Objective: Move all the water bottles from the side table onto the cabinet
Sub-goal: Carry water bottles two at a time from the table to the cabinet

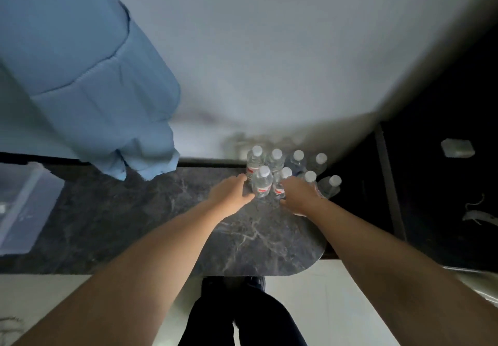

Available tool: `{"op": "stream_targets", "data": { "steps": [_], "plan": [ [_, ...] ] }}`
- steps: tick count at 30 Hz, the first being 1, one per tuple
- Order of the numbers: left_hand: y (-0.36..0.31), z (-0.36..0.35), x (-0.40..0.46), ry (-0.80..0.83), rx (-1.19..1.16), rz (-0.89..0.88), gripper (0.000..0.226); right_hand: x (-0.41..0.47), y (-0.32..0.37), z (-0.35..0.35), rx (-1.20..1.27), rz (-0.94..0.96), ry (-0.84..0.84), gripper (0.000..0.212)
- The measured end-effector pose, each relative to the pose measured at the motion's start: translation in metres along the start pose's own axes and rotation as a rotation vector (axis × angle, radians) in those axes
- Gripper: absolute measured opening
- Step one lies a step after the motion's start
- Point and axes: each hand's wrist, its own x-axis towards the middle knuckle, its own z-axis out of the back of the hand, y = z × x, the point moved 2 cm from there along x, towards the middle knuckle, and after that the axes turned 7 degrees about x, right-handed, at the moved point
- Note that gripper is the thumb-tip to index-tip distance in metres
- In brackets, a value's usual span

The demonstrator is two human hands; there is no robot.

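Note:
Several clear water bottles (297, 161) with white caps stand in a tight cluster at the far right of a dark marble top (258, 240), against the wall. My left hand (231, 192) reaches in from the left and curls around the front-left bottle (262, 184), fingers behind it and thumb in front. My right hand (299, 196) comes from the right and wraps the red-labelled bottle (279, 186) beside it. Both bottles stand upright on the top. The lower parts of the bottles behind are hidden.
A light blue cloth (102, 81) hangs over the back left of the top. A clear plastic box (24, 205) sits at the left edge. The top ends in a rounded corner near my legs (242, 316). Dark space with a small white object (457, 147) lies to the right.

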Motion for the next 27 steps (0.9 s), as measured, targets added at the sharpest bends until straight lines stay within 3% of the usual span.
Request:
{"op": "stream_targets", "data": {
  "steps": [6,14,23,27],
  "plan": [
    [0.057,0.017,-0.063,-0.002,0.068,0.164,0.071,-0.002,0.061,0.014,-0.236,0.162,0.054,0.047],
    [0.152,0.033,-0.198,-0.145,0.02,0.469,0.069,-0.04,0.213,-0.024,-0.464,0.464,0.108,0.057],
    [0.252,-0.036,-0.477,-0.233,-0.127,0.919,0.056,-0.187,0.407,-0.162,-0.648,0.801,0.155,0.049],
    [0.273,-0.053,-0.566,-0.236,-0.153,1.04,0.057,-0.249,0.463,-0.212,-0.671,0.98,0.16,0.047]
  ]
}}
